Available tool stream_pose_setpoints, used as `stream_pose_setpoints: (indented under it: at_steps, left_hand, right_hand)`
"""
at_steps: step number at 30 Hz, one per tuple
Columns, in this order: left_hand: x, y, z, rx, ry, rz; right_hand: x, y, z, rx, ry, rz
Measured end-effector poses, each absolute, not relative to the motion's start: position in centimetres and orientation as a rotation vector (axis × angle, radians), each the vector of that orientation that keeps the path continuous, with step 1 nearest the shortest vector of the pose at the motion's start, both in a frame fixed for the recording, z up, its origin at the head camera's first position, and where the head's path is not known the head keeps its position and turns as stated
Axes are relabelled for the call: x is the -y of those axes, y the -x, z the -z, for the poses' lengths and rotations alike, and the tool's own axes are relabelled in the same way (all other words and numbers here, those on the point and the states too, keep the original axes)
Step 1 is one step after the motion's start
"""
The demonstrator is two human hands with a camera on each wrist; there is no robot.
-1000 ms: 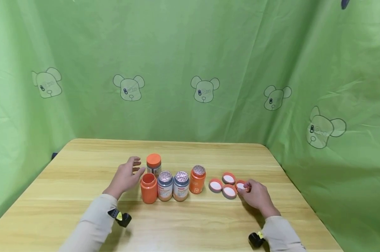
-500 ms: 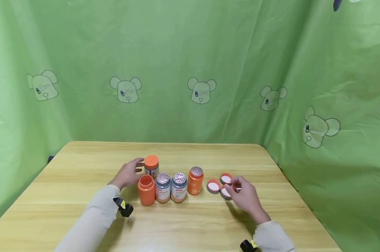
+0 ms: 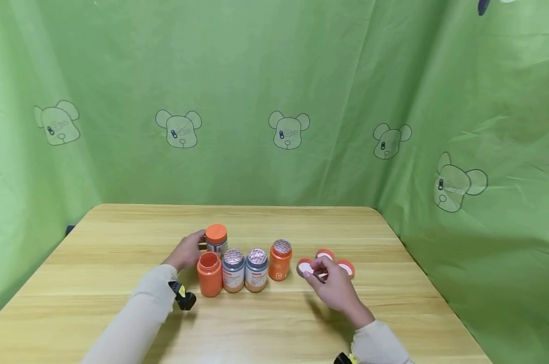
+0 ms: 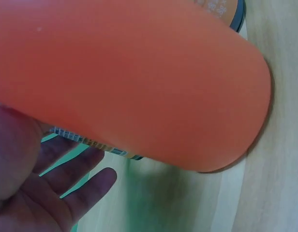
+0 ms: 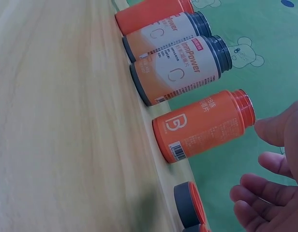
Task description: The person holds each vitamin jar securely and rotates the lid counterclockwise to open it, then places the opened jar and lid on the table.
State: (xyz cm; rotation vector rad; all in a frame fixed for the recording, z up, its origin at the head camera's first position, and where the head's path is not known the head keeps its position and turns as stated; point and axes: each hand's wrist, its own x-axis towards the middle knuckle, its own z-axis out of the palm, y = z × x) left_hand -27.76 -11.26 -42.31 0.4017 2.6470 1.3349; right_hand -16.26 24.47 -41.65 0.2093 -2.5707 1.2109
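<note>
In the head view my left hand (image 3: 185,253) reaches in from the left, fingertips right at the side of a bottle with an orange cap (image 3: 216,233). The left wrist view shows its fingers (image 4: 93,193) extended behind an uncapped orange bottle (image 4: 154,92), which hides much of the capped one. My right hand (image 3: 334,289) hovers over several upturned lids, fingers loosely curved with nothing between them. Around it lie a left lid (image 3: 303,268), a back lid (image 3: 323,252) and a right lid (image 3: 347,267); the hand covers the front one.
Two grey foil-sealed bottles, a left one (image 3: 233,275) and a right one (image 3: 256,275), stand beside the uncapped orange bottle. An orange foil-sealed bottle (image 3: 280,263) stands between them and the lids. A green curtain (image 3: 238,76) borders the wooden table (image 3: 265,328).
My left hand has moved in against the capped bottle. The right hand has left the rightmost lid and shifted left over the others. The bottles and lids keep their arrangement.
</note>
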Motion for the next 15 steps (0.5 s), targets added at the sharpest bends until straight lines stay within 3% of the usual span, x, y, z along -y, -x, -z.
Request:
stream_pose_setpoints:
  at_steps: [15]
  left_hand:
    - [13.1, 25.5, 41.4, -2.831, -0.247, -1.434]
  right_hand:
    - [-24.4, 16.3, 41.9, 2.595, -0.238, -1.206]
